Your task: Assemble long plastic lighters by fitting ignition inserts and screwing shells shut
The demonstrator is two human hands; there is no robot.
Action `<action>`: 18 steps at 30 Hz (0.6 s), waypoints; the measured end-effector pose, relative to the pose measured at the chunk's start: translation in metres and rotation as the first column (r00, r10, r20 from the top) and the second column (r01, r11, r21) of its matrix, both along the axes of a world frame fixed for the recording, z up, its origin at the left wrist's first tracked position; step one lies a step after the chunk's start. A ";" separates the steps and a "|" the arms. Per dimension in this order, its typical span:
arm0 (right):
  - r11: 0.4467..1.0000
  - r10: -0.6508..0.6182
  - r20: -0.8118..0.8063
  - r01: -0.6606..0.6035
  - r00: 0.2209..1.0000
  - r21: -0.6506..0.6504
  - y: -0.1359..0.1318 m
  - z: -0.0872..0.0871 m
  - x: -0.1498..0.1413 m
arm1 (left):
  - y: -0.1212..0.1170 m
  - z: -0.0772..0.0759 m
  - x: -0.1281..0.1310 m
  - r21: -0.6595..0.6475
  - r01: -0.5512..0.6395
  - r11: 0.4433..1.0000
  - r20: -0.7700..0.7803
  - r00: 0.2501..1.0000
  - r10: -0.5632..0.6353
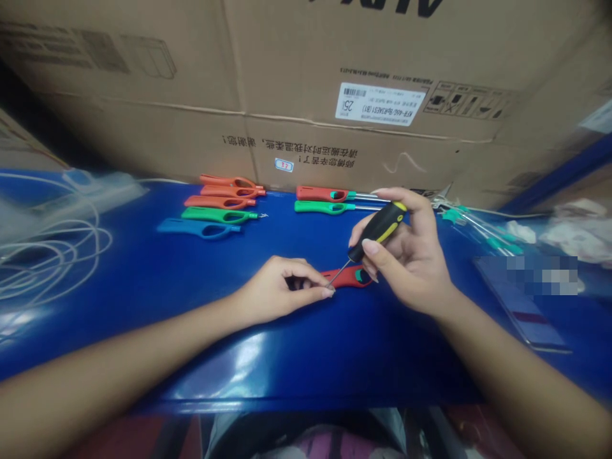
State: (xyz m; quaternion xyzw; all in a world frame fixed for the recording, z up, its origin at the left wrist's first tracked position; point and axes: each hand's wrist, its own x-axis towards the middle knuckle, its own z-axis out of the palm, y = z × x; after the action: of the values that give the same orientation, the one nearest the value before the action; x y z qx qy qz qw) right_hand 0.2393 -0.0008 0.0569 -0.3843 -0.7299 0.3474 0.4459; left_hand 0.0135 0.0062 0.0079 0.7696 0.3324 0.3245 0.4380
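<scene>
Two grips are working over the blue tabletop (277,237). The right grip (415,255) is grasping the black-and-yellow handle of a screwdriver (378,231); the left grip (280,290) is pinching at the left end of a red lighter body (348,278). This body is lying between both grips, nearer the person than the two tubed lighters (314,194). The shaft is slanting toward the left fingertips, which are hiding its exact contact. The body is probably behaving as light, stiff, slightly slippery plastic, favouring a hold along its solid side, clear of the trigger opening and blade.
</scene>
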 end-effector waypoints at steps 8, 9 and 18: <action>0.991 -0.075 0.016 0.073 0.997 0.110 -0.003 -0.004 -0.003 | 0.007 -0.002 -0.006 0.320 0.050 0.946 -0.193 0.981 0.013; 0.991 -0.057 0.020 0.054 0.998 0.122 -0.003 -0.006 -0.003 | 0.007 -0.003 -0.007 0.320 0.077 0.944 -0.216 0.976 -0.006; 0.963 0.067 0.032 -0.073 0.997 0.260 -0.005 -0.013 -0.004 | 0.006 -0.008 -0.006 0.351 0.108 0.930 -0.205 0.978 -0.036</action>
State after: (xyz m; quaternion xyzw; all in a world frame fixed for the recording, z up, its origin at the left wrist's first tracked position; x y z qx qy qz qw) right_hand 0.2357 -0.0055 0.0437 -0.3001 -0.7875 0.2595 0.4716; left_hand 0.0075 0.0122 -0.0002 0.8766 0.2800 0.2868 0.2664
